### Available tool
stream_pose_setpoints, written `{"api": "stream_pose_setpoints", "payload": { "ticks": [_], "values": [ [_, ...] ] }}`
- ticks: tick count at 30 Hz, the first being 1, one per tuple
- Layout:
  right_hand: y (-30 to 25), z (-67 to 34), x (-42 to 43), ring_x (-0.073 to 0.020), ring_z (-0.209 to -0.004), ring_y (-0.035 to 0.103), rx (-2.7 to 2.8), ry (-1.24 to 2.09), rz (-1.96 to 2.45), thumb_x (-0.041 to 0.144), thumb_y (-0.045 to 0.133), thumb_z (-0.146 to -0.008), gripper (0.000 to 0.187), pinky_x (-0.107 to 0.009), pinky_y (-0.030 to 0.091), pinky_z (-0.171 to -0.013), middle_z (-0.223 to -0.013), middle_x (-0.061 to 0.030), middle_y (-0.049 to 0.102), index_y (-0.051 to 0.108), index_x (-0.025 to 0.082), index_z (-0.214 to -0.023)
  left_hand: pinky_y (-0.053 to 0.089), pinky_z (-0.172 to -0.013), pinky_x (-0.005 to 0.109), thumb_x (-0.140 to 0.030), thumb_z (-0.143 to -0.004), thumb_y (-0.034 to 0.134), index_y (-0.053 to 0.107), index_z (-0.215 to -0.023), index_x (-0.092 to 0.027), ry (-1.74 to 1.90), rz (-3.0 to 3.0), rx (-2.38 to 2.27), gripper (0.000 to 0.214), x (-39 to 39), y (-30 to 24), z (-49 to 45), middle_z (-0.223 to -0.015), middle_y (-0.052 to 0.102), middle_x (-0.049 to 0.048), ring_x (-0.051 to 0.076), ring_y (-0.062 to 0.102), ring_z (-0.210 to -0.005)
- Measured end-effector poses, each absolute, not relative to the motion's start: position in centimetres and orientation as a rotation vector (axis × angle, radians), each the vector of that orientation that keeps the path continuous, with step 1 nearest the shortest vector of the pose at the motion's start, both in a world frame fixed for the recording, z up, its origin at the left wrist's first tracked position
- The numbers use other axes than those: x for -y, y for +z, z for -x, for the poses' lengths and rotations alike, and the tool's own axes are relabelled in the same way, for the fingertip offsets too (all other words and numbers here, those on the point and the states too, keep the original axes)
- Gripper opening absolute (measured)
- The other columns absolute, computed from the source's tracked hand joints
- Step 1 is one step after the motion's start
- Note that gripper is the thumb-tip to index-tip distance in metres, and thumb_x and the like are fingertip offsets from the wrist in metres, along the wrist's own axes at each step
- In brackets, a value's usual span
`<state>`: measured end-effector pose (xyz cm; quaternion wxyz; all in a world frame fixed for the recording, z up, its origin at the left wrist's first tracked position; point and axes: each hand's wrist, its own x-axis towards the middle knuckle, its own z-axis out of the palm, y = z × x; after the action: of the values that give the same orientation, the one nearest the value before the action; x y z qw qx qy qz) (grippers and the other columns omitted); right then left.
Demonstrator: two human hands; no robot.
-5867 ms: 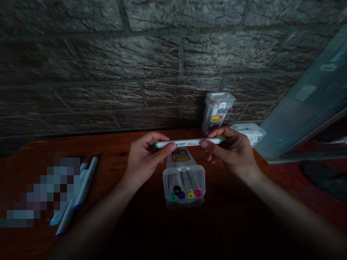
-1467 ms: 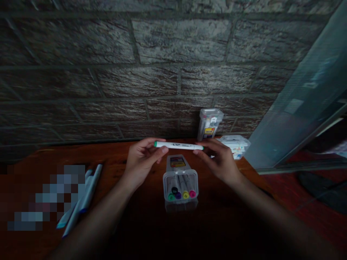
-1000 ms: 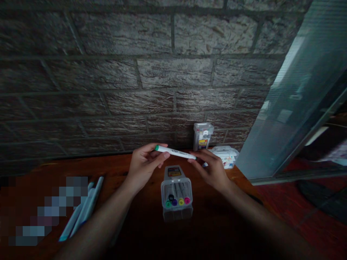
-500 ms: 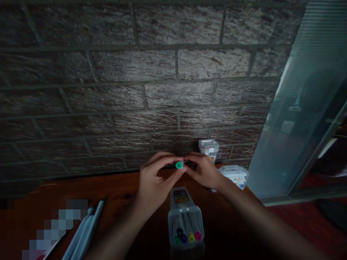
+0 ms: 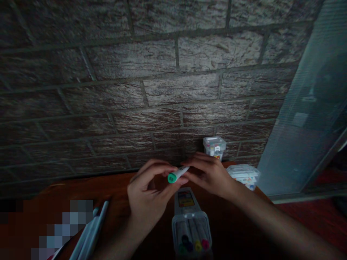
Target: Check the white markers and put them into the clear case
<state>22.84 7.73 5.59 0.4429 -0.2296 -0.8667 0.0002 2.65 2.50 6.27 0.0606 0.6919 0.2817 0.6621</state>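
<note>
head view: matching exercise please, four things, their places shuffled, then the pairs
1. white marker with green end
2. upright clear plastic marker case
3. lying clear plastic marker case
4. loose slim pale markers

A. lower left
B. held between left hand and right hand
C. by the grey brick wall
D. bottom centre

1-B, 2-C, 3-D, 4-A
</note>
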Motion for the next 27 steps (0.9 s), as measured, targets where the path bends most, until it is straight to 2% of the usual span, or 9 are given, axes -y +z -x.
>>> {"api": "stream_pose_setpoints", "payload": {
  "ticks": [6,11,18,27],
  "values": [
    [5.5,-23.2,-7.6,-0.0241,-0.09,0.071,2.19,0.003,0.56,0.03,0.064,-0.102,0.019,-0.038,0.057,-0.077,-0.099,-0.0099,0.076,0.073,0.02,-0.114,0.058,-0.07,0.028,-0.017,-0.073,0.091,0.075,-0.093,-0.024,1.973,-2.119,-0.785,0.026,-2.4,6.2,-2.7,-0.091,0.075,0.0027,0.019,0.071,-0.084],
    [5.9,-23.3,-7.6,-0.0244,-0.093,0.072,2.194,0.06,0.528,0.029,0.063,-0.102,0.021,-0.038,0.058,-0.078,-0.104,-0.0108,0.077,0.074,0.02,-0.117,0.059,-0.077,0.025,-0.008,-0.075,0.088,0.076,-0.098,-0.025,1.882,-2.209,-0.785,0.031,-2.2,6.1,-2.8,-0.094,0.077,-0.0001,0.015,0.073,-0.085],
    [6.2,-23.2,-7.0,-0.0242,-0.097,0.073,2.227,0.121,0.526,0.027,0.061,-0.102,0.023,-0.038,0.059,-0.081,-0.107,-0.0104,0.077,0.073,0.021,-0.12,0.06,-0.076,0.027,-0.002,-0.072,0.087,0.076,-0.099,-0.026,1.879,-2.243,-0.744,0.038,-1.7,6.4,-2.9,-0.094,0.078,-0.0003,0.016,0.074,-0.085],
    [6.6,-22.8,-6.4,-0.0231,-0.094,0.072,2.227,0.096,0.468,0.028,0.067,-0.099,0.022,-0.036,0.059,-0.079,-0.103,-0.0109,0.076,0.073,0.018,-0.118,0.062,-0.077,0.03,-0.005,-0.079,0.083,0.077,-0.099,-0.023,1.877,-2.263,-0.724,0.028,-1.3,6.6,-2.7,-0.094,0.079,0.0027,0.018,0.075,-0.086]
  ]
}}
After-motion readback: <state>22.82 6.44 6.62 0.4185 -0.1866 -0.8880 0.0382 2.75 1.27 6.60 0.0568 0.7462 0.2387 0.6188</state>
